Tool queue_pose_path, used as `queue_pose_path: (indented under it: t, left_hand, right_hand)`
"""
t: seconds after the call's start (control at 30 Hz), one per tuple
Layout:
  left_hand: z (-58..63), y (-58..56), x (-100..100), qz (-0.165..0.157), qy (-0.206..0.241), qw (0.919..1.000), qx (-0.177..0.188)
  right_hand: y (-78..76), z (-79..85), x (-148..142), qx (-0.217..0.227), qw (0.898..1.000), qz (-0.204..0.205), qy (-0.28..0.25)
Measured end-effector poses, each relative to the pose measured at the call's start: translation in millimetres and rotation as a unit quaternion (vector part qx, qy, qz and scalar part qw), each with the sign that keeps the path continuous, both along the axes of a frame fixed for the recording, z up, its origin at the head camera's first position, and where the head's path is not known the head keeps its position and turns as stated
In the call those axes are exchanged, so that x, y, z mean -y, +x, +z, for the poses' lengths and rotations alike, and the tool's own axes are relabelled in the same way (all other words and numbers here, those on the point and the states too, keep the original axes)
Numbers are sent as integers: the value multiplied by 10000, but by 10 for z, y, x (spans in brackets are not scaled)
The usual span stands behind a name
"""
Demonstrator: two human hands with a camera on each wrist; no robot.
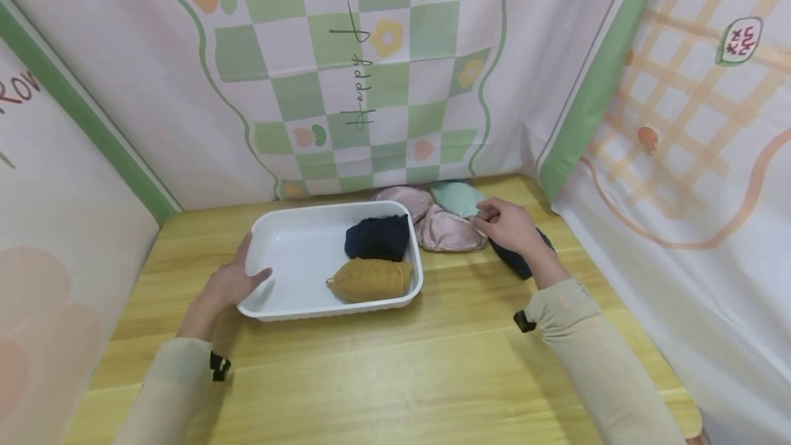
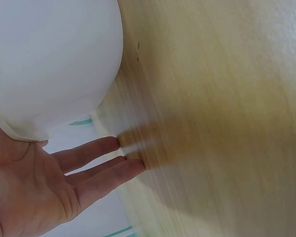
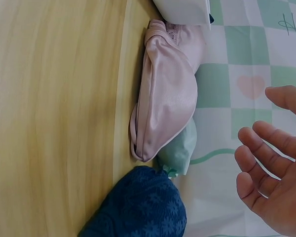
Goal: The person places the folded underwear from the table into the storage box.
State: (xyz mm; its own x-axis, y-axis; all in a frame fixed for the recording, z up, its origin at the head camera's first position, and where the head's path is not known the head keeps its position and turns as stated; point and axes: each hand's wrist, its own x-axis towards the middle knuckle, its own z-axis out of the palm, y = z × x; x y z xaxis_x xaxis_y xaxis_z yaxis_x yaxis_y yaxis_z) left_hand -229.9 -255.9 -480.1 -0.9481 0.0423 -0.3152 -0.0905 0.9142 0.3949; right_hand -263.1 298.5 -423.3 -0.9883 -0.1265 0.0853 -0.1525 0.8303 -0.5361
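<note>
My left hand (image 1: 228, 283) rests on the left rim of a white tray (image 1: 284, 312), thumb over the edge. In the left wrist view its fingers extend below the rim toward the table. Inside the tray, a black folded bra (image 1: 377, 237) lies behind a mustard folded bra (image 1: 371, 280). Right of the tray, my right hand (image 1: 509, 225) hovers with loosely bent fingers and nothing in them. Around it lie a pink satin bra (image 3: 170, 89), a mint bra (image 1: 459, 198) and a navy patterned bra (image 3: 143, 207), partly hidden by the hand in the head view.
Another pink folded bra (image 1: 402, 199) lies behind the tray's right corner. The wooden table (image 1: 371, 376) meets a checked curtain (image 1: 383, 88) at its back edge. More printed curtains hang on the left and the right (image 1: 680, 177).
</note>
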Motion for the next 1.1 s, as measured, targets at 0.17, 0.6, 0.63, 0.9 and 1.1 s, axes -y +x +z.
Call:
queue_pose_path:
  t: [0.17, 0.6, 0.63, 0.9, 1.1]
  left_hand:
    - [-1, 9, -16, -14, -2, 10000, -34]
    - [9, 19, -20, -163, -60, 9997, -184]
    - [6, 19, -23, -163, -54, 9997, -177]
    - [-3, 16, -24, -109, -62, 9998, -176]
    - [0, 24, -30, -115, -62, 9998, -155]
  right_hand:
    - [21, -19, -69, 28, 10000, -43, -27]
    - [63, -71, -233, 79, 9998, -149, -131]
    - [66, -76, -245, 89, 9997, -156, -144]
    - [72, -77, -303, 128, 9995, -242, -128]
    - [100, -68, -370, 244, 9990, -344, -121]
